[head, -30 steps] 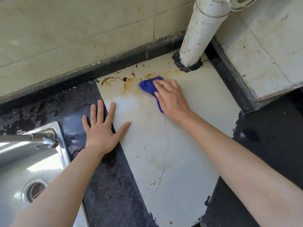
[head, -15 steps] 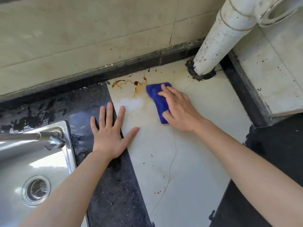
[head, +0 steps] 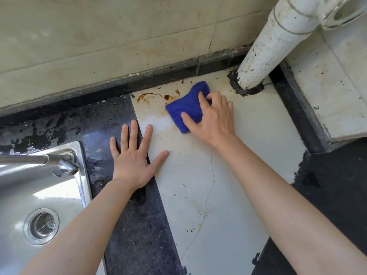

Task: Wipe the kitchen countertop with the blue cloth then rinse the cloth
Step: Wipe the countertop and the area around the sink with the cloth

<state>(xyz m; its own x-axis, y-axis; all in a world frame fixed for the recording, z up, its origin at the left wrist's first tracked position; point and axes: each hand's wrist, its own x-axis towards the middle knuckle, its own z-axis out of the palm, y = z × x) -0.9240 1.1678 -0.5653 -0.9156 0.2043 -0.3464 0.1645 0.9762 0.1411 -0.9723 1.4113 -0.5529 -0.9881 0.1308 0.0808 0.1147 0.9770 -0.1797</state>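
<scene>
While pressing the folded blue cloth flat under right-hand fingers, scrubbing the pale countertop near the back wall.

Could smear the rust-brown stains just left of the grip rather than lift them, given a cloth likely already loaded and a light, fingertip-only hold with nothing curled around the fabric. Could also snag on the black sealant at the white pipe base just right of the grip. Left hand splayed empty, palm down, nearer than the grip, straddling the dark granite edge. Cannot tell how dirty the cloth's underside is, or how far under the palm it runs. Steel sink and faucet, far left of the grip, cut off by the frame.
</scene>
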